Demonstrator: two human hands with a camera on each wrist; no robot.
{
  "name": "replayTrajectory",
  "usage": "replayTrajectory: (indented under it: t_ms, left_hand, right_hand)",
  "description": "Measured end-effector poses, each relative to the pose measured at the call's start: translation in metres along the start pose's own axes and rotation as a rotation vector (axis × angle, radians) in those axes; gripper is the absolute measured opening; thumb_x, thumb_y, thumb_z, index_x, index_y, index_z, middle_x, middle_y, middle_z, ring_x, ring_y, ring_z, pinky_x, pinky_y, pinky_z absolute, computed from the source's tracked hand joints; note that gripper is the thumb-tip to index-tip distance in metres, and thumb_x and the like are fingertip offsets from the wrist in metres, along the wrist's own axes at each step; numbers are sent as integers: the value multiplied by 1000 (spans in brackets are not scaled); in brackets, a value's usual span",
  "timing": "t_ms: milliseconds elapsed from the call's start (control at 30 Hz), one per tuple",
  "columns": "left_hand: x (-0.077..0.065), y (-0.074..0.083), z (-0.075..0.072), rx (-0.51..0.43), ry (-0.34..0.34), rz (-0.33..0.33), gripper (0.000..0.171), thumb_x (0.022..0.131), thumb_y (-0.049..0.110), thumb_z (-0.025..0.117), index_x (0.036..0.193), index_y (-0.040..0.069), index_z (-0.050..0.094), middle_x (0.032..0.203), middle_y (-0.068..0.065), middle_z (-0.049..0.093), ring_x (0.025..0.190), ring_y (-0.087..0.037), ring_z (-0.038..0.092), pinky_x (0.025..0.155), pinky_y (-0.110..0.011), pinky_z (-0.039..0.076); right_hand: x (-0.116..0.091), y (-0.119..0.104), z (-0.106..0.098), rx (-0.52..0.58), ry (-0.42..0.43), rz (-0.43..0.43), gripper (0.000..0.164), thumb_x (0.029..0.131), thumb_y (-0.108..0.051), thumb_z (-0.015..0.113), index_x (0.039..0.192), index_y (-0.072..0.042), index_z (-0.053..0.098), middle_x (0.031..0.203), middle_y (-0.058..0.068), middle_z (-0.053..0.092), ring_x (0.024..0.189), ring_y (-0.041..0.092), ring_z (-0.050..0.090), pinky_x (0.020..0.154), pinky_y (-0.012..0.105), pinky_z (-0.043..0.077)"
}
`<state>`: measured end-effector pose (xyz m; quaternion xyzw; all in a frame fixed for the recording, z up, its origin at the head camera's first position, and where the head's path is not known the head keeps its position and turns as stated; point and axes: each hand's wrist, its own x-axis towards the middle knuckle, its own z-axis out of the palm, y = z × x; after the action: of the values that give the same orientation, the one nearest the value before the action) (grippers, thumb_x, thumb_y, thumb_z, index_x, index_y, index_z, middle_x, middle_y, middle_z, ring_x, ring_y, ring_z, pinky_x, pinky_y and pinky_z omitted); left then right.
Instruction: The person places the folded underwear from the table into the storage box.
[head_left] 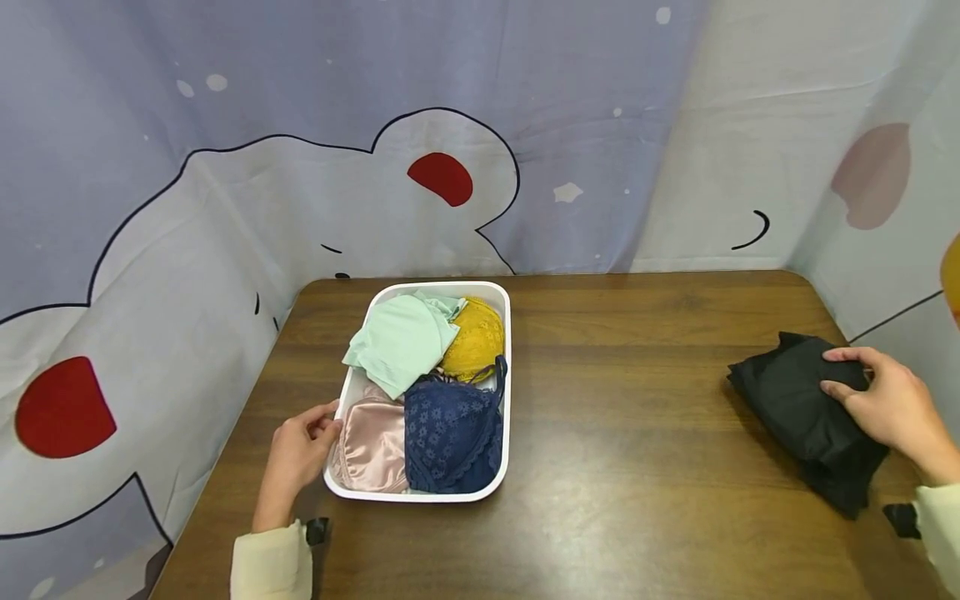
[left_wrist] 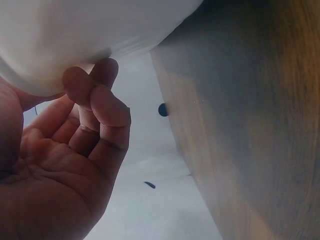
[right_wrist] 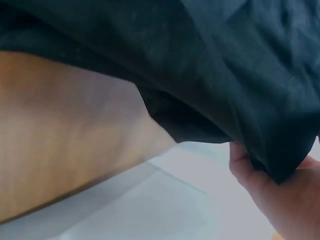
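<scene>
A white plastic storage bin stands on the table, filled with folded bras. My left hand grips its left rim; the left wrist view shows my curled fingertips against the outer wall. In the bin lie a mint-green folded garment, a mustard lace bra, a pink satin bra and a navy lace bra. The green one hangs over the left rim. At the far right, my right hand holds a folded black cloth by its right side, thumb and fingers on it.
The brown wooden table extends between the bin and the black cloth. Behind it and along both sides hangs a printed curtain. Dark wrist straps show at both light sleeves.
</scene>
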<state>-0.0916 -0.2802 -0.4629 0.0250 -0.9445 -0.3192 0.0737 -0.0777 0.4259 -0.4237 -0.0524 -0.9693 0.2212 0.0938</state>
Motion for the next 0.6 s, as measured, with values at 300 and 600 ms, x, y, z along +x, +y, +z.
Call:
replayTrajectory:
  t_ms: [300, 600]
  left_hand:
    - [-1, -1, -1, -1, -7, -20, 27, 87, 9, 66, 113, -1, 67, 78, -6, 59, 67, -17, 49, 57, -28, 37]
    - [-1, 0, 0, -13, -3, -11, 28, 87, 9, 66, 113, 0, 67, 78, -6, 60, 67, -17, 50, 57, -27, 38]
  right_hand:
    - [3, -41, -7, 36, 133, -5, 34, 88, -2, 62, 120, 5, 53, 117, 33, 41, 97, 46, 39, 78, 58, 28]
    - [2, -71, -15, 78, 275, -86, 34, 83, -2, 66, 116, 0, 60, 93, 16, 46, 80, 21, 32, 66, 34, 23]
